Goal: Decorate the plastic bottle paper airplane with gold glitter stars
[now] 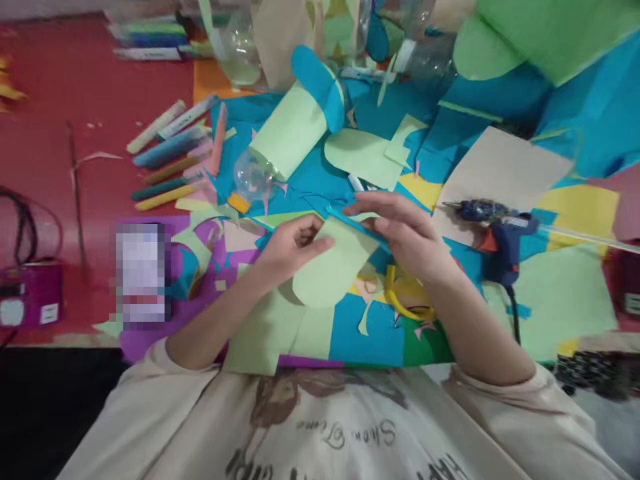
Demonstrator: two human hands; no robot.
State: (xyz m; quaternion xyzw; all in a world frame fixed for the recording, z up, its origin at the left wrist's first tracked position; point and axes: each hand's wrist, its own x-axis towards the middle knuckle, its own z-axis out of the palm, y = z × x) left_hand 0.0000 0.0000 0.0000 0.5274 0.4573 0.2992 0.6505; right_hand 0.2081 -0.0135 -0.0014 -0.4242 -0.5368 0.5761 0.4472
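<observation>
Nearest, big green sheets (pixel 253 327) lie flat on the left. Just past them, the left hand (pixel 295 250) pinches a green paper piece (pixel 333 270), in the middle. Its near end is round, so that cutting looks done. The piece is loose and not stuck to anything. The right hand (pixel 415 233) has its fingers closed on a thin blue thing (pixel 353 222) by the paper's far edge. It is too blurry to name.

On the right is a yellow loop (pixel 407 310), with paper scraps near it. Farther right, the glue gun (pixel 505 253) lies down and no hand is on it.

Farther off, a clear bottle (pixel 253 173) has green paper (pixel 290 130) around it and blue shapes (pixel 317 83) at its far end, so that part looks mostly made. Beside it, a rounded green cutout (pixel 360 152) lies loose. I think some joining is left.
</observation>
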